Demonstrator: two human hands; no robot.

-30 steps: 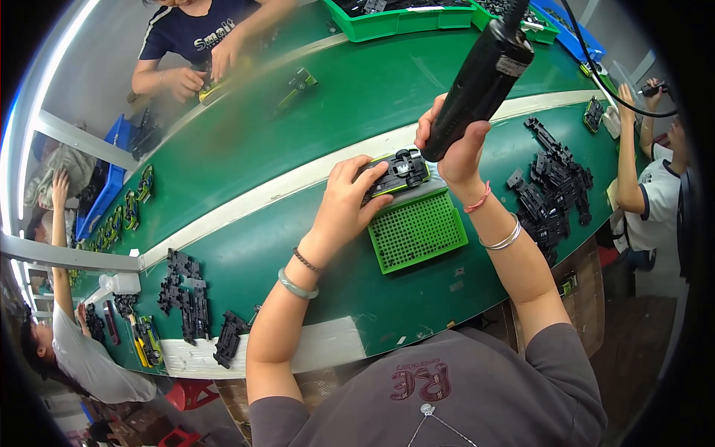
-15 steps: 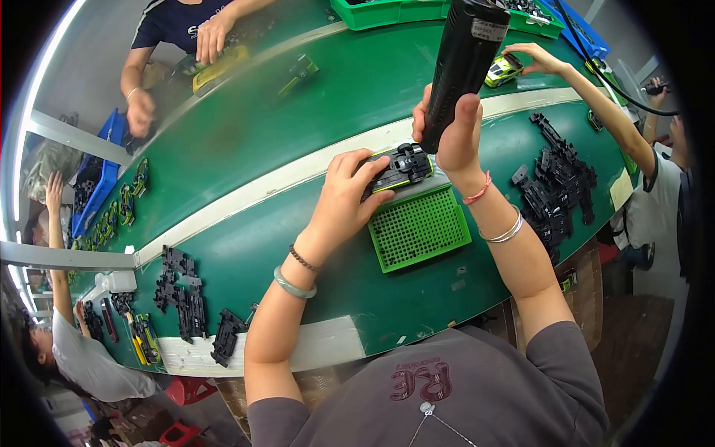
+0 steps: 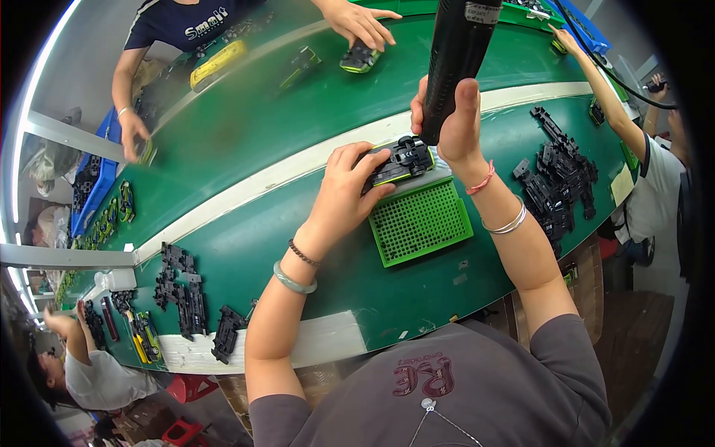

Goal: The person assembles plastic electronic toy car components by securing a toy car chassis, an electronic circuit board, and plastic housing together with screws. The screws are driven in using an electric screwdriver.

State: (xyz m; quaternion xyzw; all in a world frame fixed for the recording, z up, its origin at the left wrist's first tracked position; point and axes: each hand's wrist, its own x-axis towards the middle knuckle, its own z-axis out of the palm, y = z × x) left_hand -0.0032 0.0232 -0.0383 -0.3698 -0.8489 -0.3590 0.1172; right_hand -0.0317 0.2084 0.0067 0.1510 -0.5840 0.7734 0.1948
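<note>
Left grip [image 3: 346, 177] holds a car [image 3: 406, 158] beside a dark-dotted green tray [image 3: 428, 246].

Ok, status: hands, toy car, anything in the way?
Left hand gripping upturned toy car. Right hand gripping black tool, lower end by the car. Green tray alongside, seemingly not obstructing.

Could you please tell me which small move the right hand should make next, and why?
Perhaps the right hand should gently guide the black tool down onto the upturned toy car: the tool's lower end appears at the car's right end, though contact is not clear, and the left hand holds the car's other end.
</note>
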